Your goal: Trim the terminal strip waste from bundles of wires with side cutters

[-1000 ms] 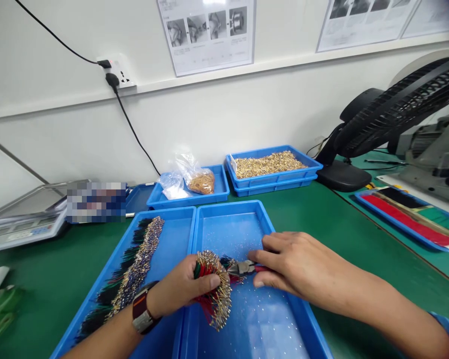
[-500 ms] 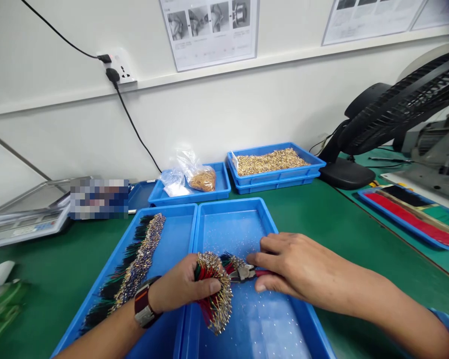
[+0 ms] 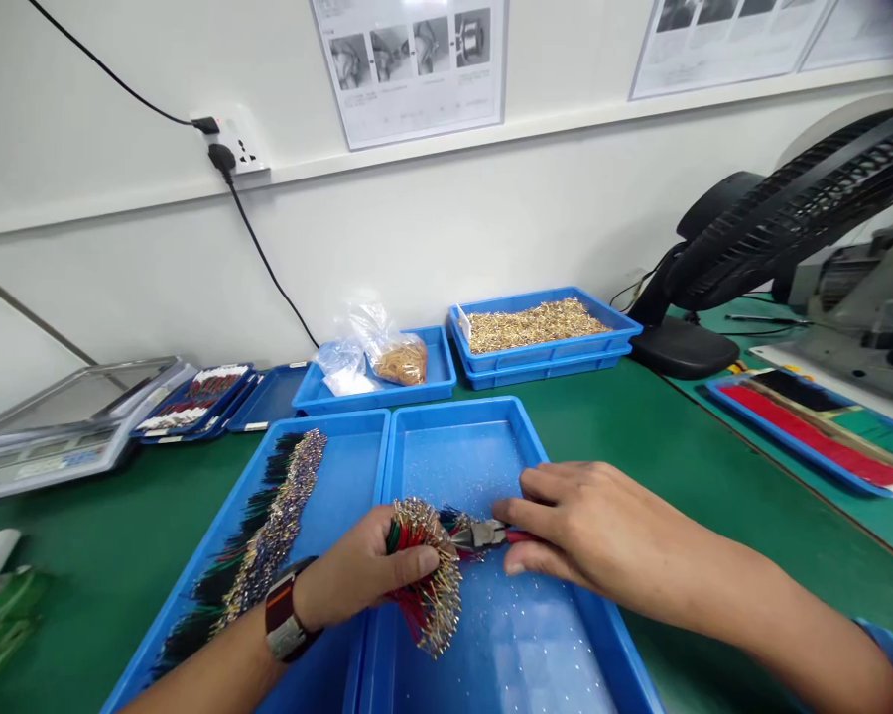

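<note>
My left hand [image 3: 368, 573] is closed round a thick bundle of wires [image 3: 426, 580], red and green, with shiny metal tips fanned outward. In my right hand [image 3: 573, 526] is a pair of cutting pliers [image 3: 483, 535] with a red handle. Their jaws touch or nearly touch the right side of the bundle; whether they close on a tip I cannot tell. Both hands are above the right blue tray [image 3: 506, 645], whose floor is scattered with tiny bright bits. Behind the pliers a small pile of wires [image 3: 453, 518] shows, partly hidden.
The left blue tray [image 3: 353, 456] holds a long row of dark wires with metal tips [image 3: 275, 526]. Farther back stand a tray with plastic bags [image 3: 446, 362] and stacked trays of brass-coloured parts [image 3: 536, 325]. A fan [image 3: 774, 228] is at right, a scale [image 3: 60, 436] at left.
The plier jaws have shifted slightly up and to the left against the bundle. Both hands keep nearly the same places, and the view has tilted a little.
</note>
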`<state>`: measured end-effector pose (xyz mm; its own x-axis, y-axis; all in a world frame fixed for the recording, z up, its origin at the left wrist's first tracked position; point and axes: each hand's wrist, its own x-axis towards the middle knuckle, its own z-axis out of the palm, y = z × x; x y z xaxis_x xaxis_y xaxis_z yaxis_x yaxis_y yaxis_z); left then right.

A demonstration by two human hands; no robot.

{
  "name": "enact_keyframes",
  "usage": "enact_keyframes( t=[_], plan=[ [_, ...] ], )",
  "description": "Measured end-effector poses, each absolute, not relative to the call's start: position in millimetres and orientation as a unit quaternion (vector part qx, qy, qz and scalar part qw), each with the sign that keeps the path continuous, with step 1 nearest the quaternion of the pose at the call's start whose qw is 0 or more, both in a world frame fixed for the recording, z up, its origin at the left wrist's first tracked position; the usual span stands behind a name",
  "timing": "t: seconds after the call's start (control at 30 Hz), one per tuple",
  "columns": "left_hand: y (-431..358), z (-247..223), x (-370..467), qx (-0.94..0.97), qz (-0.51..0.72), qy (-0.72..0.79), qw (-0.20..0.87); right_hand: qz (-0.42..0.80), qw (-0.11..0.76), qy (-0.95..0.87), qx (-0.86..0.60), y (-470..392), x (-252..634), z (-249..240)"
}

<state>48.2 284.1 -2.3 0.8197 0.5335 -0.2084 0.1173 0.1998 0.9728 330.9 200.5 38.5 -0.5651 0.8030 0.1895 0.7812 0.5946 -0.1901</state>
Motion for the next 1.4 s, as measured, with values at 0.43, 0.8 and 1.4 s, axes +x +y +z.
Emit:
enact_keyframes(
  t=[0.43, 0.8, 1.4],
  plan=[
    [283, -2, 50, 0.616, 0.120, 0.276, 0.728, 0.041, 0.110, -0.889, -0.443, 204, 326, 30],
    [284, -7, 52, 0.638, 0.124, 0.310, 0.694, 0.026, 0.113, -0.883, -0.455, 200, 328, 36],
    [281, -11, 46, 0.564, 0.090, 0.394, 0.720, -0.015, 0.126, -0.885, -0.448, 205, 324, 22]
  ],
)
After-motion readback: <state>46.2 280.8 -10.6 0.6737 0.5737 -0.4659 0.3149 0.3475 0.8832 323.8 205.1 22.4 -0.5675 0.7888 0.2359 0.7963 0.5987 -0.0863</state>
